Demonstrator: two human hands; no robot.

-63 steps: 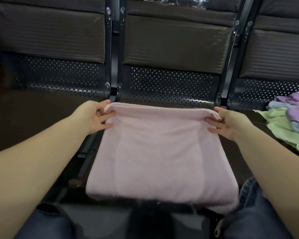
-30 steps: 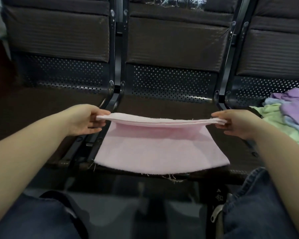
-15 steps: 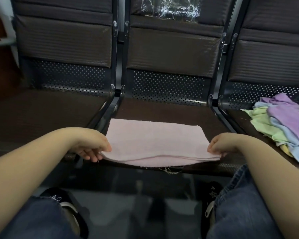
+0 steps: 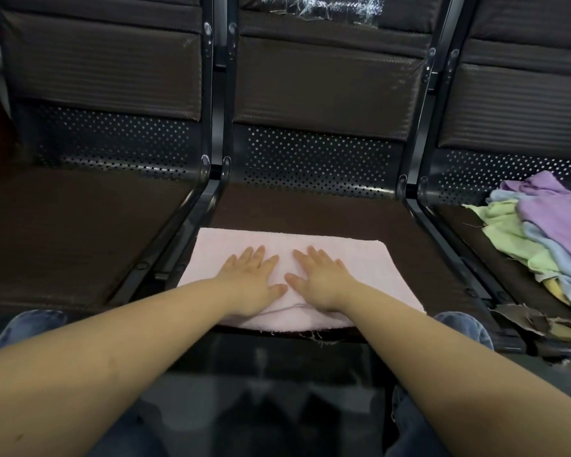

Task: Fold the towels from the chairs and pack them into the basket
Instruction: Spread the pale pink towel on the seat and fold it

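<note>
a waiting area, by the look of it — a row of linked seats (image 4: pixel 314 206) on black metal frames (image 4: pixel 211 94), with perforated steel panels (image 4: pixel 317 159) below dark padded backrests (image 4: pixel 323 80) — the bench seating of a station or clinic hall.

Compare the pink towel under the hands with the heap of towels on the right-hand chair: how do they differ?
The pink towel lies folded and flat on the middle seat; the heap of towels on the right seat is crumpled and unfolded. The pink towel is a single colour; the heap mixes purple, green, blue and yellow. The left hand and right hand press the pink towel flat; nothing touches the heap. Neither is in a basket.
</note>
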